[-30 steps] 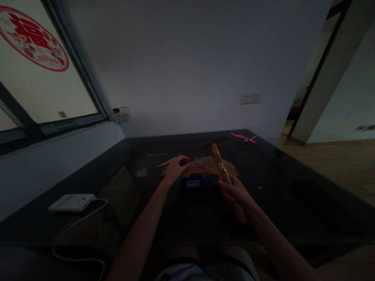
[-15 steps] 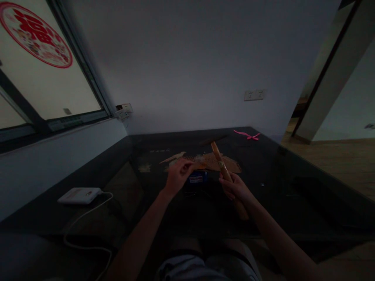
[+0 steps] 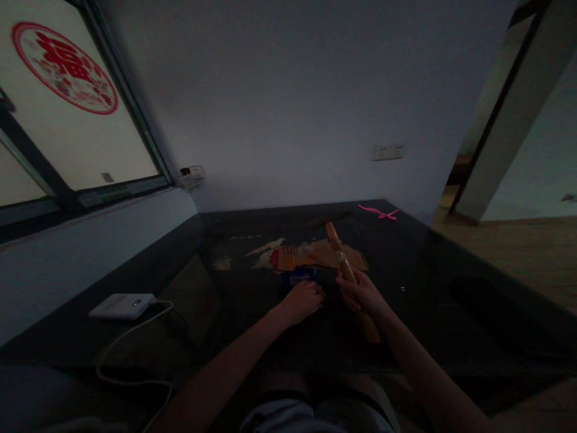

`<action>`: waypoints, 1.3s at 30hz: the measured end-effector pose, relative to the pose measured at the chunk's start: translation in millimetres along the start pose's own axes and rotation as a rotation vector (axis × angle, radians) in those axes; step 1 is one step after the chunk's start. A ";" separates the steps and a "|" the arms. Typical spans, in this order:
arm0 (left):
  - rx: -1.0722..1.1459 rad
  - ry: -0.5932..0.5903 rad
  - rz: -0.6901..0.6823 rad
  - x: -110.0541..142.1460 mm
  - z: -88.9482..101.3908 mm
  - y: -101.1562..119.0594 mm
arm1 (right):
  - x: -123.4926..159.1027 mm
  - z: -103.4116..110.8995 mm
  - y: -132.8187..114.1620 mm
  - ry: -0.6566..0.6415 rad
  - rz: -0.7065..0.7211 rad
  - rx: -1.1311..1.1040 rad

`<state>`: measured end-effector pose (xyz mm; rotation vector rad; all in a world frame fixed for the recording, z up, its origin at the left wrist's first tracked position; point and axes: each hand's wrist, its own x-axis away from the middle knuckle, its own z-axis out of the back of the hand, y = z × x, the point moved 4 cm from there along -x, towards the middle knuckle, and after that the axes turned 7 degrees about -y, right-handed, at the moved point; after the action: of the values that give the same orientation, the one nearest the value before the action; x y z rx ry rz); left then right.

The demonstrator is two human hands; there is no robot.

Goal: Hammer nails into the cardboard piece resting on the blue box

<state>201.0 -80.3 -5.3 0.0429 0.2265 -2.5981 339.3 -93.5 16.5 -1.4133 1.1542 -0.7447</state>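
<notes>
My right hand (image 3: 363, 293) is wrapped round the wooden handle of a hammer (image 3: 341, 258), which slants up and away from me; its dark head barely shows against the table. My left hand (image 3: 304, 299) is low over the dark tabletop, just in front of a small blue box (image 3: 298, 276) with a pale label. Its fingers are curled down, and anything between them is hidden. Behind the box lies a flat brown piece (image 3: 311, 254) with lace-like marks and a red and orange left end. The hammer handle covers part of it.
The black table (image 3: 252, 337) reaches a wall. A white power bank (image 3: 121, 305) with a white cable lies at left. A pink ribbon-like item (image 3: 381, 213) lies at the back right. Pale patches (image 3: 269, 246) mark the surface beside the brown piece.
My left hand has come down from over the brown piece toward me, to the table in front of the blue box. My right hand holds the hammer nearly still.
</notes>
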 end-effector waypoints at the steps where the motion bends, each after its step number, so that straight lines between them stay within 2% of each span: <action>1: -0.014 -0.007 -0.006 -2.3 -0.2 1.9 | 0.0 0.3 0.1 -0.001 -0.001 -0.001; 4: -0.012 -0.024 -0.009 -6.8 1.7 6.6 | 0.0 2.1 0.4 -0.002 0.003 -0.003; 7: 0.101 0.014 0.013 -3.1 9.7 6.6 | -0.1 3.5 -0.2 -0.010 0.016 0.002; 14: 0.515 0.285 0.108 25.9 50.1 -9.4 | 1.1 5.5 -4.0 0.033 0.017 -0.026; 16: 0.598 0.416 0.165 30.8 64.4 -22.7 | 1.1 6.4 -3.4 0.043 0.015 -0.038; 19: 0.652 0.651 0.286 30.5 80.3 -54.9 | 0.1 7.4 -1.1 0.031 0.017 -0.062; 23: 0.705 0.813 0.388 13.0 78.7 -103.4 | -1.6 8.1 1.7 0.039 0.019 -0.065; 25: 0.733 0.825 0.397 2.1 70.9 -120.3 | -2.1 8.3 2.7 0.052 0.017 -0.063; 28: 0.755 0.789 0.387 -8.9 58.0 -131.3 | -2.5 8.4 4.0 0.050 0.022 -0.069; 32: 0.767 0.751 0.366 -11.0 48.7 -130.7 | -2.7 8.8 4.9 0.041 0.030 -0.067; 39: 0.836 0.691 0.380 -11.0 44.9 -132.4 | -1.9 6.4 3.9 0.058 0.004 -0.039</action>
<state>143.7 29.8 60.0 1.1512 -0.5834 -2.0291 343.7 -89.2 11.8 -1.4293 1.2217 -0.7679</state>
